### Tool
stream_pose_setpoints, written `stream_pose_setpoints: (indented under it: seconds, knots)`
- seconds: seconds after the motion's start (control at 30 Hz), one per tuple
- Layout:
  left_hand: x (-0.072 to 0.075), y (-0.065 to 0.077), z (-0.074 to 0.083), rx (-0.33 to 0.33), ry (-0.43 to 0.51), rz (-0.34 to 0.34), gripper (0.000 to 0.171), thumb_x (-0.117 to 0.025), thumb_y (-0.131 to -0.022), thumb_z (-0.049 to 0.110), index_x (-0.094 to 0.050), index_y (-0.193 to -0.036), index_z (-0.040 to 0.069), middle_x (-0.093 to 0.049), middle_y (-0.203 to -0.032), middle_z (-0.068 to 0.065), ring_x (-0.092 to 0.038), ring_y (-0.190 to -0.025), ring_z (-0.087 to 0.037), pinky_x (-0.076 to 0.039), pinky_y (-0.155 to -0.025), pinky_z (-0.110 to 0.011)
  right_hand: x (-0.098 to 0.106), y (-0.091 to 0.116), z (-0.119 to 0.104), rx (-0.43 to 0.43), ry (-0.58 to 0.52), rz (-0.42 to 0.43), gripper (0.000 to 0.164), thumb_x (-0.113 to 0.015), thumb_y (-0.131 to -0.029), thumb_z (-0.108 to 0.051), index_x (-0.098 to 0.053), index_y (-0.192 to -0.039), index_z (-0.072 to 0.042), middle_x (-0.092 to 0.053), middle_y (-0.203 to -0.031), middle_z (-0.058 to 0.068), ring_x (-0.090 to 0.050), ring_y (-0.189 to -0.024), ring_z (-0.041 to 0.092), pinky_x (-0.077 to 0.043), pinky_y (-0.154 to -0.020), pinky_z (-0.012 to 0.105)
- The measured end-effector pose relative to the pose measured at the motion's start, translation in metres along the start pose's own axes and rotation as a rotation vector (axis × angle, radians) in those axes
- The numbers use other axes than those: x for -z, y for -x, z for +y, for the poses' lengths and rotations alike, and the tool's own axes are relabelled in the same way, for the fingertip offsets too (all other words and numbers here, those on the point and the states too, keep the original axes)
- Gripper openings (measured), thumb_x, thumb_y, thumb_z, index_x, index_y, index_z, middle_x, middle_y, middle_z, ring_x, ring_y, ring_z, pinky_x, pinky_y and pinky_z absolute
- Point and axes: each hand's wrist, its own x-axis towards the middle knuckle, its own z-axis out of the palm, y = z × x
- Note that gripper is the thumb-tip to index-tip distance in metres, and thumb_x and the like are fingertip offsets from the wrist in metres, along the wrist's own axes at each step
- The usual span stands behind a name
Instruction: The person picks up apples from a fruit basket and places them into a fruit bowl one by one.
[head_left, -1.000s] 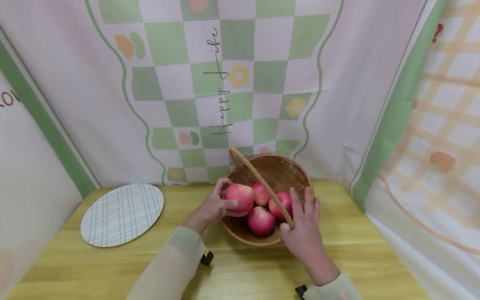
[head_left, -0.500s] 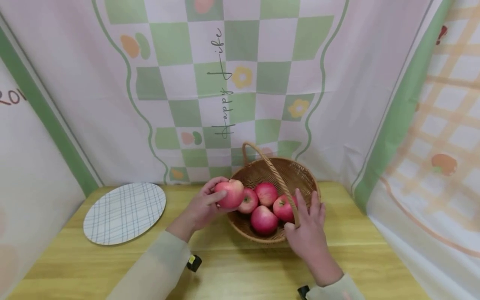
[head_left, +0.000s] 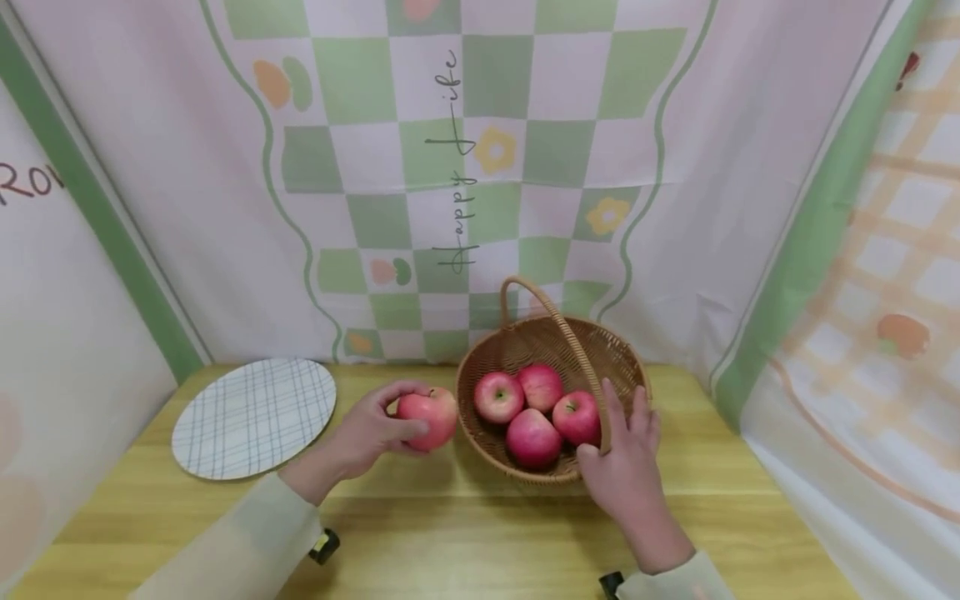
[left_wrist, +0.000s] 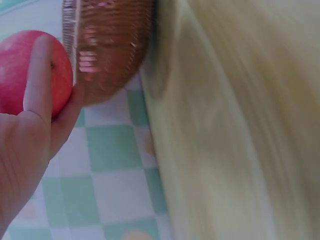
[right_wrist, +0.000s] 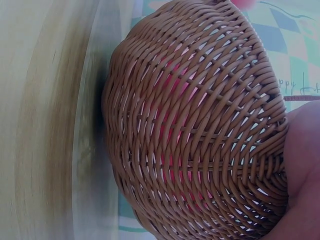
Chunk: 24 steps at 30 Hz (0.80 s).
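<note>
My left hand (head_left: 378, 429) grips a red apple (head_left: 427, 419) between thumb and fingers, left of the wicker basket (head_left: 480, 450) and in front of its rim. In the left wrist view the thumb lies across the apple (left_wrist: 15, 70), with the basket just beyond. Several more red apples (head_left: 534, 437) lie together inside the basket. At the basket's right side, my right hand (head_left: 622, 467) holds the base of the arched handle (head_left: 558, 321) between thumb and index finger, its other fingers spread along the rim. The right wrist view shows red apples through the basket weave (right_wrist: 200, 120).
A round white plate with a blue grid pattern (head_left: 255, 417) lies on the left of the wooden table (head_left: 465, 542). Behind the table hangs a green-and-white checked cloth (head_left: 495, 83), and an orange-checked cloth (head_left: 900, 250) hangs on the right.
My left hand has lifted the apple out of the basket and carried it left past the rim. The basket's handle has swung more upright; the right hand stays at its base.
</note>
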Motion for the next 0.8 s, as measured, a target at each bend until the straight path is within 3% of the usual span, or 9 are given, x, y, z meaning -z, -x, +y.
stream_pose_setpoints:
  seconds: [0.1, 0.27, 0.5, 0.63, 0.8]
  knots:
    - [0.018, 0.008, 0.001, 0.018, 0.005, 0.059, 0.056, -0.072, -0.081, -0.014, -0.054, -0.133, -0.004, -0.035, -0.143, -0.028, -0.059, -0.107, -0.041, -0.051, -0.083, -0.061, 0.001, 0.0, 0.001, 0.0, 0.0, 0.002, 0.089, -0.056, -0.084, -0.011, -0.013, -0.161, -0.017, 0.01, -0.16, 0.028, 0.006, -0.137, 0.063, -0.026, -0.09, 0.083]
    - [0.06, 0.024, 0.005, -0.006, -0.044, 0.226, 0.06, -0.071, -0.08, -0.016, -0.052, -0.137, -0.007, -0.034, -0.143, -0.028, -0.061, -0.104, -0.038, -0.05, -0.085, -0.061, 0.002, -0.001, 0.003, -0.01, -0.003, 0.005, 0.089, -0.057, -0.083, -0.011, -0.014, -0.161, -0.016, 0.009, -0.16, 0.029, 0.005, -0.137, 0.063, -0.025, -0.092, 0.082]
    - [0.131, 0.044, 0.018, -0.013, -0.141, 0.444, 0.066, -0.068, -0.087, -0.012, -0.043, -0.147, -0.001, -0.025, -0.149, -0.028, -0.062, -0.099, -0.023, -0.053, -0.088, -0.048, 0.003, -0.002, 0.003, -0.028, -0.001, -0.005, 0.088, -0.057, -0.084, -0.012, -0.014, -0.161, -0.016, 0.007, -0.16, 0.03, 0.003, -0.137, 0.063, -0.026, -0.093, 0.082]
    - [0.164, 0.049, 0.021, 0.022, -0.225, 0.6, 0.068, -0.067, -0.09, -0.008, -0.037, -0.15, 0.0, -0.025, -0.149, -0.026, -0.06, -0.095, -0.016, -0.055, -0.086, -0.043, 0.004, -0.002, 0.003, -0.02, 0.0, -0.004, 0.088, -0.058, -0.084, -0.012, -0.015, -0.161, -0.016, 0.005, -0.159, 0.03, 0.002, -0.137, 0.063, -0.028, -0.091, 0.081]
    - [0.192, 0.053, 0.017, 0.118, -0.34, 0.772, 0.071, -0.068, -0.09, -0.006, -0.035, -0.152, 0.001, -0.027, -0.151, -0.027, -0.048, -0.119, -0.036, -0.056, -0.085, -0.039, 0.004, -0.001, 0.002, -0.026, -0.002, -0.016, 0.089, -0.058, -0.084, -0.012, -0.013, -0.161, -0.017, 0.004, -0.16, 0.03, 0.004, -0.138, 0.062, -0.029, -0.091, 0.081]
